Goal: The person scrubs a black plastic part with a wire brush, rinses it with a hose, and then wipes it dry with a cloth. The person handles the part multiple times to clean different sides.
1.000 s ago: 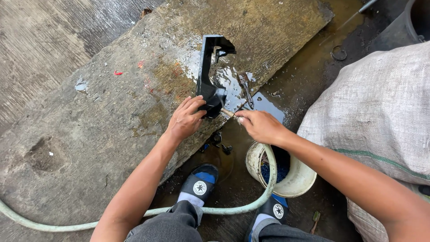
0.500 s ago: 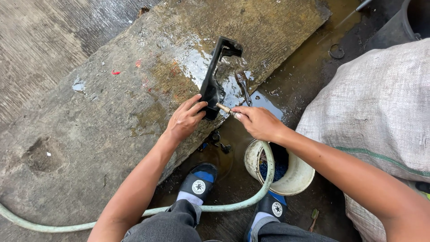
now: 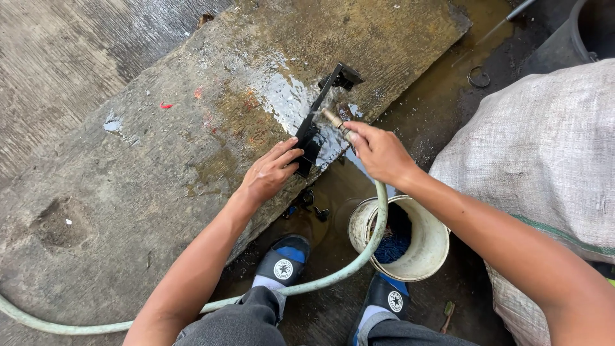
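A long black plastic part (image 3: 321, 112) lies tilted on a wet concrete slab (image 3: 160, 147). My left hand (image 3: 269, 172) grips its near end and holds it against the slab. My right hand (image 3: 379, 152) is closed round the brass nozzle (image 3: 333, 120) of a pale green hose (image 3: 359, 253), whose tip points at the black part. Water spreads over the slab around the part.
A white bucket (image 3: 428, 247) with dark bits inside stands below my right arm. A large grey woven sack (image 3: 538, 160) fills the right side. Small black pieces (image 3: 307, 204) lie on the wet ground near my feet. A metal ring (image 3: 478, 77) lies further off.
The black part has swung to lean further right. My right hand has moved up and right with the nozzle, from the part's near end to its middle. More water covers the slab.
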